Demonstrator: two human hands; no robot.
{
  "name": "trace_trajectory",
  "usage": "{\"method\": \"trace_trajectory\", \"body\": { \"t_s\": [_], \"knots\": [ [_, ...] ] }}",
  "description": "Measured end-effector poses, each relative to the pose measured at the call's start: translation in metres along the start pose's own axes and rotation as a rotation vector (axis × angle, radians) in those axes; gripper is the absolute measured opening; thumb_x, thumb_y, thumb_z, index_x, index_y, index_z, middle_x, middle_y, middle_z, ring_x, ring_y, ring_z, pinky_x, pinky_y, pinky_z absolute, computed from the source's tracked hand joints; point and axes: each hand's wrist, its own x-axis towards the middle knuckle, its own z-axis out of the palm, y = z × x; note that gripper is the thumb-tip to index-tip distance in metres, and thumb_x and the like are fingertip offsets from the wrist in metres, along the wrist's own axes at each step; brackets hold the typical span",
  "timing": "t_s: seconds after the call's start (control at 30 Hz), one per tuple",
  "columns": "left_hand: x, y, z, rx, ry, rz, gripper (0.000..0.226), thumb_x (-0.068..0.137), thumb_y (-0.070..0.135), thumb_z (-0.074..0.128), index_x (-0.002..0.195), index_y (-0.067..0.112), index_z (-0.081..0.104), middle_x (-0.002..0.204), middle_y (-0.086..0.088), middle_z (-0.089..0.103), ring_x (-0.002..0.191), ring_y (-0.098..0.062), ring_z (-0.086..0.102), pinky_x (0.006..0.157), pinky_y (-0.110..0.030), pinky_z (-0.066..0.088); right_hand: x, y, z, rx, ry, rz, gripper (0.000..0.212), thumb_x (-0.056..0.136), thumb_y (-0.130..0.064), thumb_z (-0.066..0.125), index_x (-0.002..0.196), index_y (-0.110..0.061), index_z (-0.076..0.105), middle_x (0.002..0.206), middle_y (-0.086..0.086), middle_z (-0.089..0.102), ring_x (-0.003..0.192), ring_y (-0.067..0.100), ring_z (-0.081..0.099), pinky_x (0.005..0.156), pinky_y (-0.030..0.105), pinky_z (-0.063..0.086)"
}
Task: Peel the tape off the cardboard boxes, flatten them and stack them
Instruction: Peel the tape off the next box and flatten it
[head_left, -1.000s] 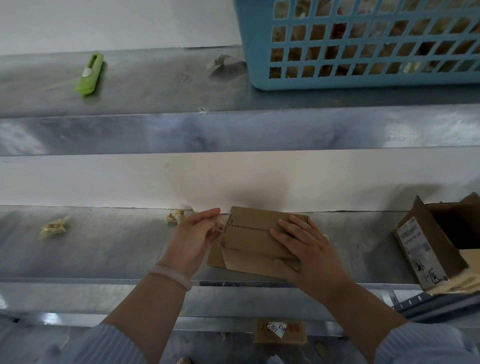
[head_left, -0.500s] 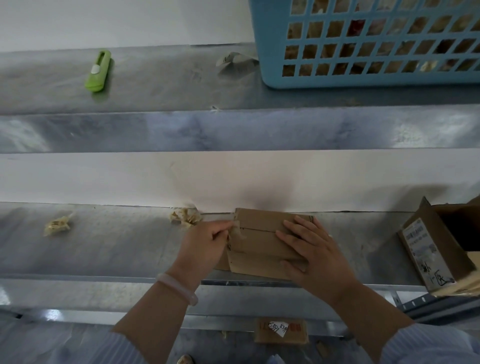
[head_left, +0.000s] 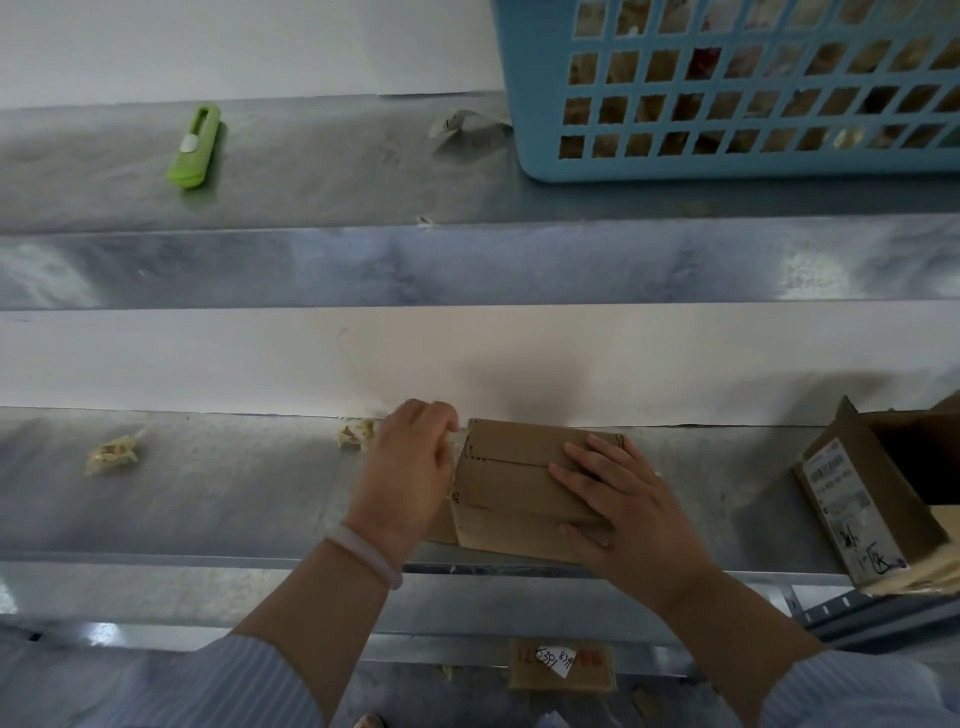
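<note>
On the near shelf, a cardboard box lies centre – left hand pinching tape at its left edge, right hand flat on its right half. Two tape wads lie left, an open box right. On the far shelf – cutter left, basket right.

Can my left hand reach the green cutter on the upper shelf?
Probably yes. The green cutter lies in the open on the upper shelf, nothing between it and the left hand, though that hand is pinching tape at the cardboard box's edge.
</note>
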Motion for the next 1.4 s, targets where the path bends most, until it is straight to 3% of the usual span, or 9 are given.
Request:
{"method": "trace_trajectory", "body": {
  "t_s": [0.13,0.3,0.4,0.6,0.77,1.0,1.13,1.33,1.4],
  "knots": [
    [0.0,0.011,0.007,0.098,-0.136,0.33,0.022,0.069,-0.004,0.054,0.074,0.014,0.065,0.077,0.0,0.062,0.073,-0.019,0.057,0.064,-0.032,0.051,-0.001,0.0,0.0,-0.011,-0.008,-0.003,0.053,0.084,-0.053,0.054,0.131,-0.03,0.06,0.144,-0.009,0.049,0.141,0.013,0.035,0.12,0.04,0.018],
    [-0.004,0.012,0.0,0.002,-0.287,0.205,0.029,0.086,0.026,0.062,0.114,0.022,0.069,0.094,0.008,0.07,0.085,-0.007,0.062,0.081,-0.025,0.051,0.0,0.001,-0.001,-0.019,-0.026,-0.011,0.052,0.084,-0.053,0.056,0.13,-0.031,0.061,0.143,-0.008,0.051,0.14,0.013,0.036,0.12,0.04,0.019],
    [-0.004,0.013,-0.006,-0.192,-0.302,0.032,0.04,0.092,0.021,0.061,0.131,0.029,0.057,0.1,0.015,0.07,0.091,0.005,0.061,0.085,-0.01,0.046,0.0,0.001,-0.003,-0.031,-0.038,-0.004,0.052,0.084,-0.055,0.056,0.13,-0.031,0.061,0.143,-0.008,0.05,0.14,0.012,0.036,0.12,0.04,0.019],
    [-0.003,0.011,0.002,-0.137,-0.212,-0.202,0.041,0.084,0.033,0.071,0.122,0.025,0.061,0.104,0.01,0.048,0.093,-0.006,0.053,0.083,-0.019,0.048,0.011,-0.008,-0.01,-0.077,-0.028,0.057,0.053,0.082,-0.066,0.05,0.116,-0.03,0.071,0.129,-0.008,0.062,0.128,0.014,0.051,0.113,0.043,0.035],
    [-0.001,0.015,-0.004,-0.205,-0.305,-0.407,0.016,0.083,0.036,0.073,0.082,0.034,0.057,0.072,0.022,0.056,0.07,0.006,0.054,0.054,-0.005,0.038,0.032,-0.029,-0.006,-0.135,-0.135,0.086,0.059,0.084,-0.069,0.042,0.123,-0.03,0.064,0.127,-0.002,0.06,0.122,0.022,0.054,0.11,0.043,0.037],
    [-0.003,0.002,-0.003,-0.159,-0.268,-0.351,0.016,0.084,0.018,0.07,0.074,0.025,0.061,0.067,0.009,0.06,0.063,-0.003,0.056,0.057,-0.015,0.045,0.036,-0.035,-0.003,-0.238,-0.275,0.033,0.07,0.091,-0.074,0.015,0.137,-0.036,0.052,0.143,0.0,0.051,0.135,0.025,0.045,0.113,0.045,0.029],
    [0.0,-0.01,-0.01,-0.336,-0.191,-0.45,0.024,0.086,0.004,0.065,0.074,0.023,0.056,0.076,-0.003,0.064,0.063,-0.014,0.068,0.063,-0.035,0.06,0.035,-0.036,-0.004,-0.225,-0.289,0.039,0.07,0.092,-0.074,0.014,0.138,-0.036,0.051,0.145,-0.001,0.049,0.137,0.024,0.043,0.115,0.046,0.028],
    [-0.009,-0.014,-0.021,-0.054,-0.163,0.063,0.009,0.087,0.022,0.061,0.088,0.025,0.069,0.084,0.018,0.062,0.077,0.006,0.055,0.073,-0.016,0.05,0.035,-0.039,-0.005,-0.22,-0.295,0.045,0.069,0.092,-0.073,0.016,0.139,-0.036,0.05,0.146,-0.001,0.049,0.137,0.024,0.042,0.115,0.046,0.029],
    [-0.013,-0.015,-0.019,-0.055,-0.206,0.151,0.022,0.091,0.03,0.052,0.096,0.023,0.072,0.091,0.015,0.065,0.084,0.007,0.052,0.079,-0.009,0.044,0.035,-0.039,-0.005,-0.222,-0.297,0.042,0.067,0.092,-0.072,0.02,0.139,-0.036,0.05,0.146,-0.001,0.048,0.137,0.024,0.041,0.115,0.046,0.029]
  ]
}}
